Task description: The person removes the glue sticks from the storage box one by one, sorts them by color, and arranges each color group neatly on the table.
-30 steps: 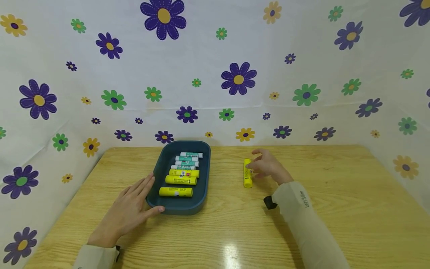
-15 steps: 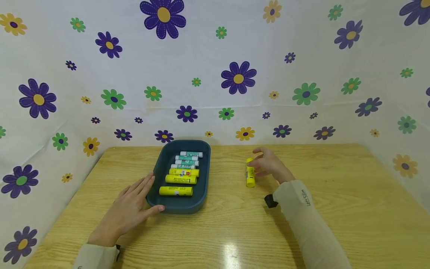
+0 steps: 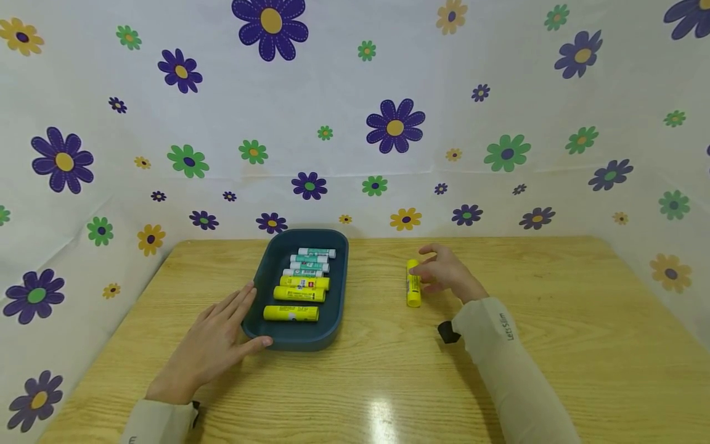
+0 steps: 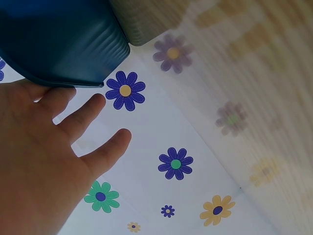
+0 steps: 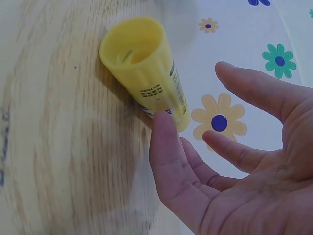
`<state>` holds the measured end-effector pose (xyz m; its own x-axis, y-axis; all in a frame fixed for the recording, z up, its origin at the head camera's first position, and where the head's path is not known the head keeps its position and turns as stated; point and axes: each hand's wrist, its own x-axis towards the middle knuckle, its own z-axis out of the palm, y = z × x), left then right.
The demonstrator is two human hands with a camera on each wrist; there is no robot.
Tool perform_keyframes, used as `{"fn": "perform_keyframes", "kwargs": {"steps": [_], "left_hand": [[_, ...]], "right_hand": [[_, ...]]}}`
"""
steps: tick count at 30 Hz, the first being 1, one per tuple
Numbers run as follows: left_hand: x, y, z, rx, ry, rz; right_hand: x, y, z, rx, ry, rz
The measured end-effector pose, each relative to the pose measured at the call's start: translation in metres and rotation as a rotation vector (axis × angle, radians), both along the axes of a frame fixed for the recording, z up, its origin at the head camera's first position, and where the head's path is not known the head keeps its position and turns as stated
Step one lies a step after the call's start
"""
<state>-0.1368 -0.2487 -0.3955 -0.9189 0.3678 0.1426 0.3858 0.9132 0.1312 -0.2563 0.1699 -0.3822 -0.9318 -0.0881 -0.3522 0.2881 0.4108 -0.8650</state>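
A yellow glue stick (image 3: 413,293) lies lengthwise on the table, right of the tray. My right hand (image 3: 445,272) is beside it with loosely bent fingers, one fingertip overlapping its side. In the right wrist view, the hollow end of the glue stick (image 5: 146,78) faces the camera, and no other finger wraps round it. My left hand (image 3: 213,345) rests against the left side of a dark blue tray (image 3: 302,343), fingers straight along the wall and thumb at the near corner. Inside the tray lie three yellow glue sticks (image 3: 291,314) and several white-and-green ones (image 3: 309,267).
The wooden table (image 3: 366,382) ends at a white sheet (image 3: 344,92) printed with flowers, which hangs behind and at both sides. The far end of the tray reaches the table's back edge.
The single yellow glue stick has shifted slightly right beside my right hand, which also moved a little right. My left hand stays at the tray.
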Motion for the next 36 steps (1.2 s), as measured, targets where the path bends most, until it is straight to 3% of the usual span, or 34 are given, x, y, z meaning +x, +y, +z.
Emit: {"fn": "perform_keyframes", "kwargs": {"steps": [7, 18, 28, 36], "left_hand": [[0.0, -0.001, 0.002, 0.009, 0.007, -0.002], [0.0, 0.0, 0.003, 0.014, -0.005, 0.005], [0.002, 0.001, 0.002, 0.015, -0.018, 0.012], [0.001, 0.0, 0.001, 0.008, -0.001, 0.008]], "right_hand": [[0.0, 0.003, 0.007, -0.013, -0.003, 0.01], [-0.004, -0.001, 0.035, -0.055, 0.055, 0.044], [-0.004, -0.032, 0.049, -0.161, 0.071, 0.077], [-0.006, -0.064, 0.049, -0.268, 0.091, 0.119]]}}
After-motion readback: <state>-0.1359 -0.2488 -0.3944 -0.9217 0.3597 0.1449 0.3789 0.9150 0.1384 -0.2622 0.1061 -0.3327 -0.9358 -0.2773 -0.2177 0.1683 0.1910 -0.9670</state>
